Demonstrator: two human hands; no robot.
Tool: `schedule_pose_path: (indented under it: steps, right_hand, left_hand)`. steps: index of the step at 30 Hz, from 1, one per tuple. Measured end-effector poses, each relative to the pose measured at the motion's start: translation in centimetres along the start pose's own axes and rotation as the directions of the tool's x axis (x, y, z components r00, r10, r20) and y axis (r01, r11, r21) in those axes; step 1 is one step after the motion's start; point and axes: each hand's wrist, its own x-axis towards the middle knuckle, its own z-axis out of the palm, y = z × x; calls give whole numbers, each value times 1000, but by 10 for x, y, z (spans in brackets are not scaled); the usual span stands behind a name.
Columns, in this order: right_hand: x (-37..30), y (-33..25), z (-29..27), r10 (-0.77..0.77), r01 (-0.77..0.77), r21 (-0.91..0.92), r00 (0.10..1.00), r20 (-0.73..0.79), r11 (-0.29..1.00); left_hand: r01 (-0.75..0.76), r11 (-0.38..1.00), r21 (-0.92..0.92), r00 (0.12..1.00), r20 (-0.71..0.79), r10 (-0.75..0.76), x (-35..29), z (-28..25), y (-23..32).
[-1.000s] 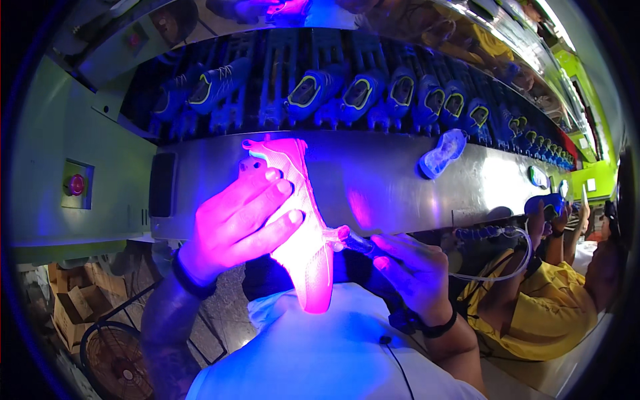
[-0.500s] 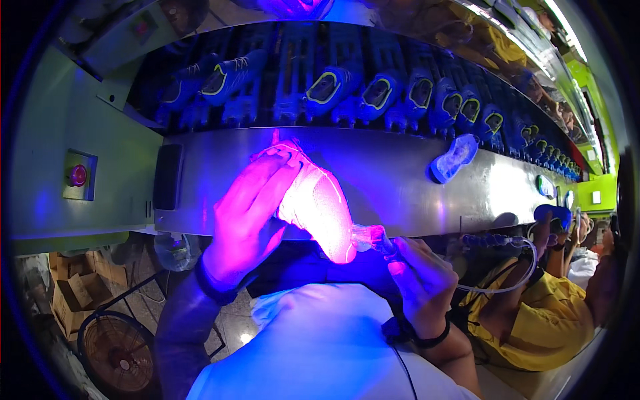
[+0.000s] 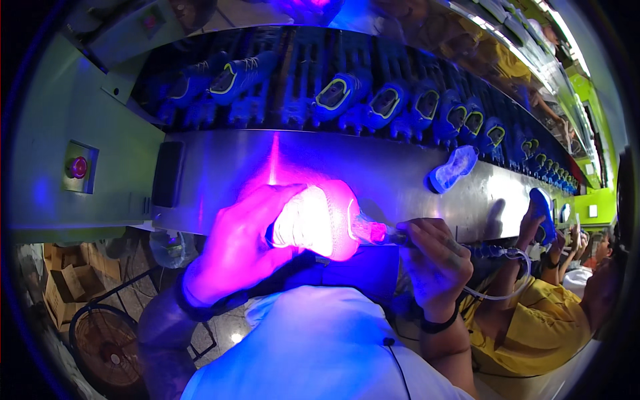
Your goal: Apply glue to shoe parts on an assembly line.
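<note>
A shoe upper (image 3: 339, 217), washed out by bright pink and violet light, is gripped in my left hand (image 3: 243, 230) above the front edge of the metal ledge. Its rounded toe end points right. In my right hand (image 3: 437, 257), fingers closed, is the thin handle of a brush (image 3: 375, 232). The brush tip touches or almost touches the toe edge; glare hides the exact contact. My left fingers wrap the upper's other end, and its opening is not clearly seen.
A pale blue shoe sole (image 3: 453, 171) lies on the metal ledge (image 3: 220, 160). Behind it, a conveyor rack (image 3: 293, 87) carries several blue shoes (image 3: 340, 95). A co-worker in yellow (image 3: 533, 327) holds a blue shoe at right, near a clear hose (image 3: 513, 287). A fan (image 3: 110, 353) stands lower left.
My left hand has turned the upper, so its toe swings from pointing down to pointing right. My right hand and brush have shifted slightly right. The shoes on the rack have moved a little right.
</note>
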Motion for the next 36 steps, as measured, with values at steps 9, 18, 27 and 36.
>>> schedule_pose_path:
  steps: [9, 18, 27, 36]
  right_hand:
    - [-13, 0, 19, 177, -163, 164, 982, -69, 973]
    - [-17, -11, 25, 411, -410, 109, 912, 21, 905]
    - [-42, -21, 38, 320, -321, -77, 947, -20, 944]
    - [-29, -13, 42, 288, -286, -101, 958, 4, 953]
  left_hand:
    - [227, 957, -182, 948, 267, -174, -12, -2, 4]
    - [325, 866, -381, 932, 284, -225, -18, 4, 2]
    - [511, 505, -696, 857, 367, -361, -15, -3, 23]
    - [376, 792, -481, 926, 219, -307, -41, 5, 2]
